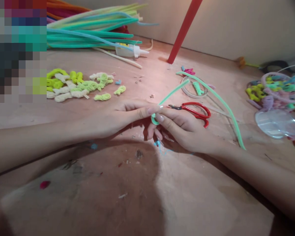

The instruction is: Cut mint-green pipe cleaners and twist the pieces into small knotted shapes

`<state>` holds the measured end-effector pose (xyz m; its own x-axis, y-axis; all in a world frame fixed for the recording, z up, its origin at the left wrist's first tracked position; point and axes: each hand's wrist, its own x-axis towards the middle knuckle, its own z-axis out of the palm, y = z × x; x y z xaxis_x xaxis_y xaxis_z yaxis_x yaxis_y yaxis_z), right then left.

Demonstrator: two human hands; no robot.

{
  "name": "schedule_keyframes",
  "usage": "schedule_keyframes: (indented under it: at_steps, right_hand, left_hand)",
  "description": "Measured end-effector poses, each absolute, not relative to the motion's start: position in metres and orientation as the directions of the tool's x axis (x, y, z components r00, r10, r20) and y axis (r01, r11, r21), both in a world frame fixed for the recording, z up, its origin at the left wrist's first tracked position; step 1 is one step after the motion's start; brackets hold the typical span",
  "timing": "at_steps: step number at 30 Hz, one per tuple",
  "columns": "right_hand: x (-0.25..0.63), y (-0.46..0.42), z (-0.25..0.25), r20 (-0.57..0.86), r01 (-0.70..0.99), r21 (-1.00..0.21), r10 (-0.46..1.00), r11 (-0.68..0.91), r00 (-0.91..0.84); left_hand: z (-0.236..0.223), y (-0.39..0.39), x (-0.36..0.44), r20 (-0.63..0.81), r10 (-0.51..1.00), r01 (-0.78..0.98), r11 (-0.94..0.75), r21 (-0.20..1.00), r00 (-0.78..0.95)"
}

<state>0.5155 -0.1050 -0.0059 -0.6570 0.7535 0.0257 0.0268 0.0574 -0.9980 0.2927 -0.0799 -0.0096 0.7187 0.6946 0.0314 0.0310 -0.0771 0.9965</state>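
Left hand (125,115), right hand (183,129), pinched together on fuzzy green stem (174,91), slender, looped

Scissors (184,106) lie on the table (199,190), right hand (184,129) before them. Behind them to the left: bottle (123,51), stem bundle (93,34). To their right: dish (276,124).

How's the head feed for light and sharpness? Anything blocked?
Head view: brightest near the red post; shadow darkens the table below the left hand and right hand, both readable, as is their green stem; an upper-left block is pixelated; the clear container at right looks soft, with glare.
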Motion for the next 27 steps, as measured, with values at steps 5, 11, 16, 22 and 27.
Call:
schedule_keyframes:
  at_steps: [5, 11, 16, 22, 27]
  right_hand:
    - [0.514, -0.104, -0.01, 0.008, -0.033, -0.999, 0.75, -0.018, -0.662]
    - [0.516, -0.098, -0.014, -0.031, -0.138, -0.973, 0.697, -0.186, -0.716]
    - [0.513, -0.098, -0.011, -0.12, -0.135, -0.945, 0.697, -0.299, -0.707]
    - [0.499, -0.105, -0.011, -0.146, -0.157, -0.945, 0.801, -0.286, -0.581]
    - [0.497, -0.106, -0.006, -0.067, -0.21, -0.962, 0.9, -0.172, -0.431]
  left_hand:
    - [-0.013, -0.079, 0.289, 0.096, 0.7, 0.077, -0.211, 0.974, 0.708]
    - [-0.01, -0.08, 0.287, 0.111, 0.736, 0.169, -0.296, 0.94, 0.667]
    - [-0.005, -0.08, 0.289, 0.175, 0.722, 0.21, -0.41, 0.888, 0.669]
    - [-0.011, -0.086, 0.293, 0.161, 0.729, 0.272, -0.438, 0.857, 0.665]
    - [-0.014, -0.093, 0.292, 0.191, 0.826, 0.219, -0.352, 0.91, 0.531]
